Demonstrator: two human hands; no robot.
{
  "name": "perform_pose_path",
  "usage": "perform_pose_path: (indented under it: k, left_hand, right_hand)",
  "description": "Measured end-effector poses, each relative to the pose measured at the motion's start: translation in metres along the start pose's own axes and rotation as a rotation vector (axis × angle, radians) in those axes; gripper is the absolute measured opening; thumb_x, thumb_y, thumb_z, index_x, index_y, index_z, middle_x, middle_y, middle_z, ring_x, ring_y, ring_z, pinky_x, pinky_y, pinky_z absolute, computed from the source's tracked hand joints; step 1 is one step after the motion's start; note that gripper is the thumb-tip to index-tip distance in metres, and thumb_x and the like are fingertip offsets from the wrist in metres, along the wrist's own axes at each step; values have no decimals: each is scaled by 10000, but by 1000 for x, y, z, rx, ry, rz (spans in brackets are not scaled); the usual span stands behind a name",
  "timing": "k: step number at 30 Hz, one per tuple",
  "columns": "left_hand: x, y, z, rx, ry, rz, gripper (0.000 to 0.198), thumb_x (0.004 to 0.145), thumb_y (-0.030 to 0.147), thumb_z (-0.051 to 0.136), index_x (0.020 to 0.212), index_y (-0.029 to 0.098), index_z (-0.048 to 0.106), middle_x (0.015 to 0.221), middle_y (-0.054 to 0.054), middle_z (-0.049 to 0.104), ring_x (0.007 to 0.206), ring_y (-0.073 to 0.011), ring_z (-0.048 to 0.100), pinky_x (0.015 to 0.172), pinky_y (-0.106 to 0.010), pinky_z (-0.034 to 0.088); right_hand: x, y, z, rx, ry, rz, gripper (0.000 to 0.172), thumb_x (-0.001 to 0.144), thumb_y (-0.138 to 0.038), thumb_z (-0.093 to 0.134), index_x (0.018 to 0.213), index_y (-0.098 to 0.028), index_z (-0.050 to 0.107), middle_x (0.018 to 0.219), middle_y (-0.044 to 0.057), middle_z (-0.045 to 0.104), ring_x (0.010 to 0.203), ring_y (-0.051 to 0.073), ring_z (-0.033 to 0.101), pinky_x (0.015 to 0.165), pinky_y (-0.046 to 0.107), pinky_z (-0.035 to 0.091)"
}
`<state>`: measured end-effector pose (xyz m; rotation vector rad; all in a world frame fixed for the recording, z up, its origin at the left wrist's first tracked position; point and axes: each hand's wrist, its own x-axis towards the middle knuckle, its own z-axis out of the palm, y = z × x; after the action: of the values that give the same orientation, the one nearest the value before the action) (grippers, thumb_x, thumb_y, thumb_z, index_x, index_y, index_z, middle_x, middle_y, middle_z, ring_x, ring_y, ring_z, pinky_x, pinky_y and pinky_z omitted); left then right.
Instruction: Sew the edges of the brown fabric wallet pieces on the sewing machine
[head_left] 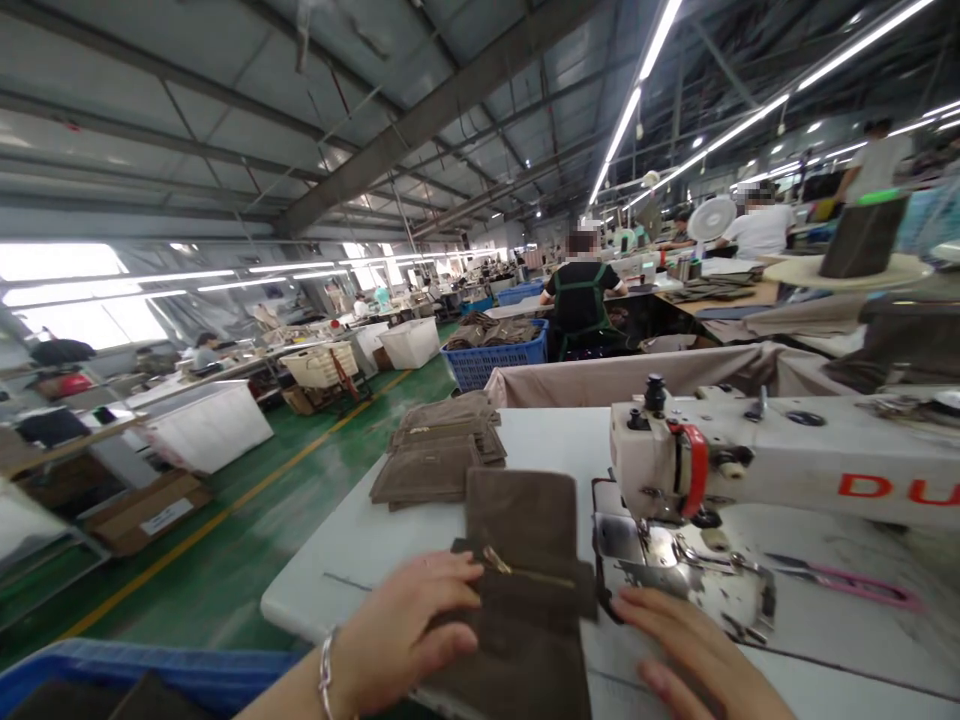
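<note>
A dark brown fabric piece [525, 510] with a brass-coloured zipper across it lies on the white sewing table [337, 560]. My left hand [412, 625], fingers stretched out, rests at the left edge of this piece, by the zipper pull [496, 560]. On the other side, my right hand [686, 640] has its fingers extended beside the metal plate of the sewing machine [720, 460], just right of the fabric. Neither hand grips anything that I can see. The lower end of the fabric runs out of the picture.
Behind the fabric lies a stack of similar brown pieces [442, 450]. Pink-handled thread snips [855, 583] lie under the machine arm. A blue bin [172, 660] stands at the lower left. Farther off, a person [585, 300] sits beside a blue basket [499, 368].
</note>
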<state>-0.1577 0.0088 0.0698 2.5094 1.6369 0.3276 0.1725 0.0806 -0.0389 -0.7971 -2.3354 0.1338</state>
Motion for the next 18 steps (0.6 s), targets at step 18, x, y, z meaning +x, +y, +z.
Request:
perform_pose_path:
  k: [18]
  left_hand:
    - [44, 78, 96, 8, -112, 120, 536, 694, 258, 765, 1198, 216, 589, 1169, -88, 596, 1079, -312, 539, 940, -474, 460]
  right_hand:
    - [-42, -44, 20, 14, 73, 399, 337, 639, -336, 828, 819, -224, 567, 896, 34, 582, 811, 258, 524, 703, 376, 433]
